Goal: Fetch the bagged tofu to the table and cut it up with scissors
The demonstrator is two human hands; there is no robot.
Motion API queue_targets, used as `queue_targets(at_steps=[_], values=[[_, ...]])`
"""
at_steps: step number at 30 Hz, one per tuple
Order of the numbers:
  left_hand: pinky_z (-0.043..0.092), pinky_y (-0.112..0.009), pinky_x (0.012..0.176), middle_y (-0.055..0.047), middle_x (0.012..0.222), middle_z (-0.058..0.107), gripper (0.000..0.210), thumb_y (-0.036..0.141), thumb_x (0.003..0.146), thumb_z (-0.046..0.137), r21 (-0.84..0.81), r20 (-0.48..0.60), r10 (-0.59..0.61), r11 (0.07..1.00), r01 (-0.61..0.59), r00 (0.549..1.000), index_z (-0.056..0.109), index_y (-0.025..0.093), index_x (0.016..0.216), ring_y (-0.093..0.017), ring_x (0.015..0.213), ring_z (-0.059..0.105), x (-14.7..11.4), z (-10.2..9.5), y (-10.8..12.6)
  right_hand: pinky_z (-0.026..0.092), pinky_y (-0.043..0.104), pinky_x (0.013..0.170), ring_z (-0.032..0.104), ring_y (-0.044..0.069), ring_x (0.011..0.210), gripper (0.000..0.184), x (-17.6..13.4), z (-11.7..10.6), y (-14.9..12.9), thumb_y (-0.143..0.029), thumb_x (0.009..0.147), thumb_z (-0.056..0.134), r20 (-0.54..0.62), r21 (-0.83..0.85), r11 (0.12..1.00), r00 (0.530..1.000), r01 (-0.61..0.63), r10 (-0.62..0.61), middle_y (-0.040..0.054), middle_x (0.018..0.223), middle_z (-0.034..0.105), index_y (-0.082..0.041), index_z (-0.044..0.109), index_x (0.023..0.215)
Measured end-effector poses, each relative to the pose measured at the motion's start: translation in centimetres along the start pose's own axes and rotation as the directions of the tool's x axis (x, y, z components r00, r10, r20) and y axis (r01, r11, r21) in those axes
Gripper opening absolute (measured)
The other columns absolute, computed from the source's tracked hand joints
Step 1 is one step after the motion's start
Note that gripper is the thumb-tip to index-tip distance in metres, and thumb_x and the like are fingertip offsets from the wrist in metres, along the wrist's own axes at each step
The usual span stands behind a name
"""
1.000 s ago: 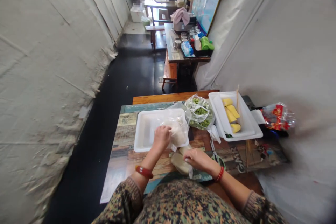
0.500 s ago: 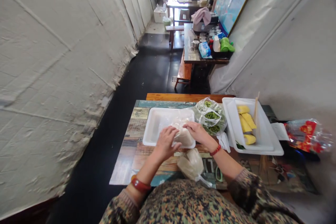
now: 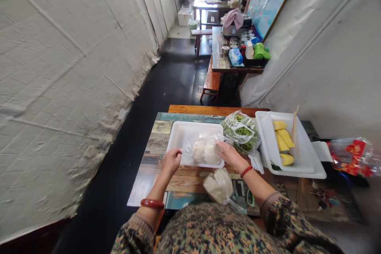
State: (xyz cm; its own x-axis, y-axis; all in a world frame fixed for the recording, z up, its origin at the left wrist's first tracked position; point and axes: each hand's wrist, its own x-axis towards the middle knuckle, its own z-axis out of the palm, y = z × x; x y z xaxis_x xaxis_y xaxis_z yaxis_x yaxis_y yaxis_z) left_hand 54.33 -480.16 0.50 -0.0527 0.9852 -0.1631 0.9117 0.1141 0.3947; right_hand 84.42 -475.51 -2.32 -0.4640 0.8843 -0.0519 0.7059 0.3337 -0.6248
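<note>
A clear plastic bag (image 3: 188,146) with white, lumpy pieces (image 3: 205,152) inside lies in the right part of a white plastic tray (image 3: 178,130). My left hand (image 3: 171,161) is closed at the tray's near left corner, its fingertips pinched at the bag's spread left edge; the thin film is hard to see there. At the bag's right side, my right hand (image 3: 230,154) grips the plastic with thumb and fingers. A second, knotted plastic bag (image 3: 218,185) of pale contents sits on the table, just in front of the tray and close to my body.
Right of the tray stands a clear bag of green pods (image 3: 242,131). Beyond it, nested white trays (image 3: 309,166) hold yellow corn pieces (image 3: 282,139) and wooden sticks (image 3: 294,127). Green-handled scissors (image 3: 250,197) lie near me. A bench (image 3: 217,110) borders the table's far side.
My left hand has moved left and towards me, away from the middle of the tray. The bag is spread wider, and its white contents show more. My right hand stays at its right side.
</note>
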Motion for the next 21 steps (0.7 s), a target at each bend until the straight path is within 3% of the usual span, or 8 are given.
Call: queue_targets(at_steps=[2, 5, 8, 12, 15, 21], values=[[0.045, -0.026, 0.063, -0.002, 0.073, 0.07, 0.028, 0.016, 0.087, 0.041, -0.028, 0.003, -0.043, 0.999, 0.043, 0.999, 0.069, 0.017, 0.09, -0.017, 0.065, 0.062, -0.1, 0.0, -0.7, 0.044, 0.04, 0.105, 0.059, 0.024, 0.118, 0.046, 0.0, -0.2, -0.5, -0.007, 0.078, 0.056, 0.023, -0.023, 0.999, 0.999, 0.033, -0.032, 0.0132, 0.125, 0.065, -0.016, 0.06, 0.123], [0.047, -0.028, 0.074, -0.003, 0.083, 0.072, 0.028, 0.019, 0.087, 0.044, -0.054, 0.012, -0.018, 0.998, 0.018, 1.0, 0.071, 0.019, 0.097, -0.018, 0.078, 0.064, -0.2, -0.4, -0.5, 0.041, 0.038, 0.108, 0.054, 0.023, 0.126, 0.051, 1.4, -0.2, -1.6, -0.012, 0.082, 0.058, 0.053, -0.049, 0.995, 0.995, 0.083, -0.081, 0.0137, 0.134, 0.059, -0.017, 0.054, 0.132], [0.042, -0.038, 0.092, -0.006, 0.097, 0.073, 0.024, 0.024, 0.085, 0.055, -0.04, 0.033, 0.129, 0.991, -0.128, 0.991, 0.073, 0.023, 0.1, -0.025, 0.099, 0.061, -0.7, -0.8, 1.2, 0.042, 0.037, 0.107, 0.056, 0.022, 0.124, 0.048, 3.5, 0.6, -2.8, -0.02, 0.084, 0.062, 0.108, -0.075, 0.99, 0.988, 0.121, -0.113, 0.0144, 0.133, 0.06, -0.016, 0.056, 0.132], [0.031, -0.053, 0.106, -0.008, 0.123, 0.066, 0.028, 0.026, 0.083, 0.062, 0.013, 0.078, 0.348, 0.937, -0.35, 0.934, 0.07, 0.027, 0.11, -0.032, 0.125, 0.049, -1.7, -0.3, 3.7, 0.039, 0.046, 0.106, 0.054, 0.03, 0.124, 0.052, 5.0, 2.1, -4.0, -0.034, 0.076, 0.075, 0.179, -0.128, 0.979, 0.975, 0.156, -0.132, 0.016, 0.128, 0.063, -0.017, 0.061, 0.123], [0.028, -0.057, 0.108, -0.011, 0.133, 0.06, 0.035, 0.028, 0.08, 0.067, 0.045, 0.113, 0.263, 0.962, -0.27, 0.958, 0.067, 0.026, 0.115, -0.035, 0.132, 0.044, -1.9, 0.6, 3.7, 0.037, 0.051, 0.105, 0.052, 0.032, 0.125, 0.055, 4.5, 2.4, -4.6, -0.035, 0.076, 0.075, 0.194, -0.157, 0.973, 0.971, 0.169, -0.137, 0.0172, 0.128, 0.062, -0.017, 0.058, 0.125], [0.041, -0.05, 0.098, -0.022, 0.121, 0.066, 0.059, 0.038, 0.082, 0.066, 0.01, 0.061, 0.021, 1.0, -0.022, 0.998, 0.053, 0.01, 0.132, -0.035, 0.114, 0.06, -0.4, 1.4, 0.8, 0.041, 0.044, 0.103, 0.054, 0.028, 0.121, 0.052, 1.9, 0.8, -4.5, -0.025, 0.079, 0.073, 0.185, -0.132, 0.976, 0.971, 0.175, -0.15, 0.0145, 0.124, 0.064, -0.017, 0.055, 0.128]])
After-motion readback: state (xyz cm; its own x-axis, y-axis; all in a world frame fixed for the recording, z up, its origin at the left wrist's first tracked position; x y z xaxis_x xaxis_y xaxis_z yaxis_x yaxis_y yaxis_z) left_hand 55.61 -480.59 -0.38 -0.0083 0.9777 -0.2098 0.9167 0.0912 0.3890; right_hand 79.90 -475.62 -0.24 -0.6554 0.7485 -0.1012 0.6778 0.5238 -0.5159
